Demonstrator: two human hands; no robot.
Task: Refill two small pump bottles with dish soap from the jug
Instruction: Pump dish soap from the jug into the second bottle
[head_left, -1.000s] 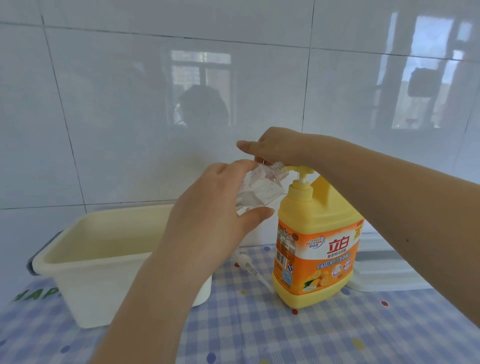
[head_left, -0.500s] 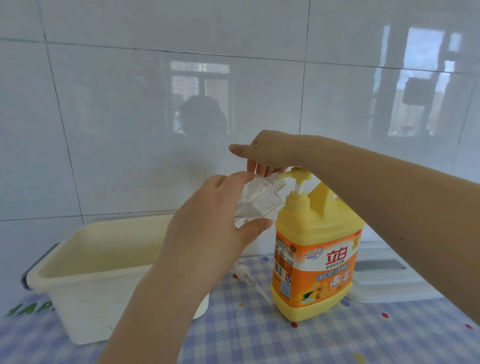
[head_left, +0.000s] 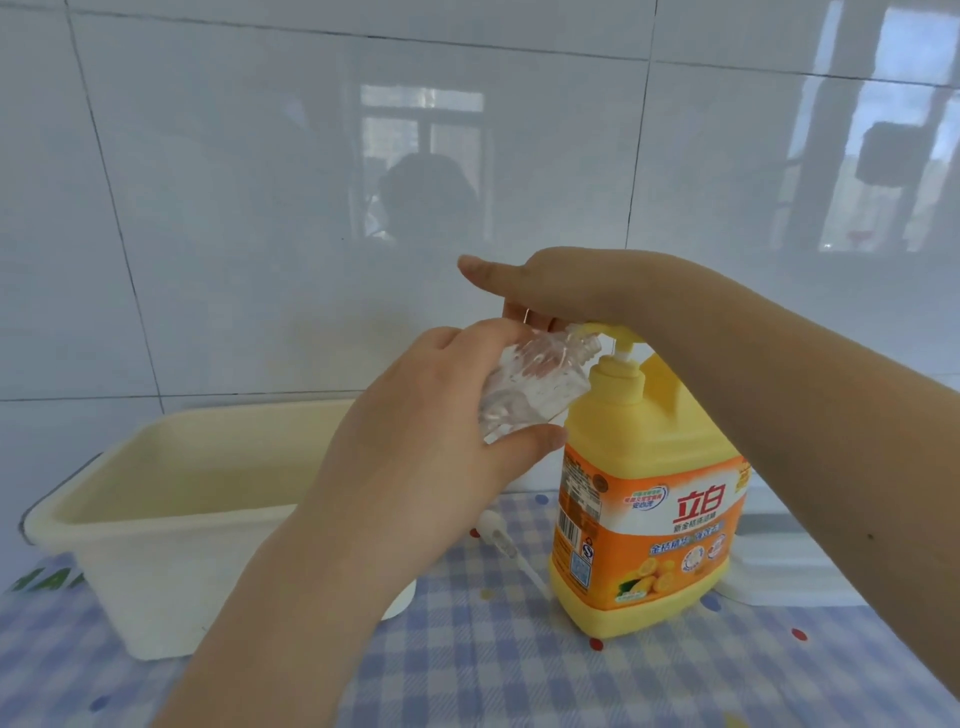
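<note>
Soap goes into the first small bottle at this step, I'd say: the left hand holds the clear bottle tilted, fingers over its top side and thumb curled under its base, the open threaded neck right at the spout of the yellow jug. The right hand lies flat on the jug's pump head, thumb stretched out straight and fingers hanging loosely behind the bottle, gripping nothing. The jug stands on the checked tablecloth, just right of a cream tub. A detached white pump, probably the bottle's own, lies on the cloth between tub and jug. To do this well, keep the neck directly under the spout's tip before each press, push down slowly and evenly so the jug doesn't rock, and let each dose run in before the next. A second small bottle is not visible to me.
</note>
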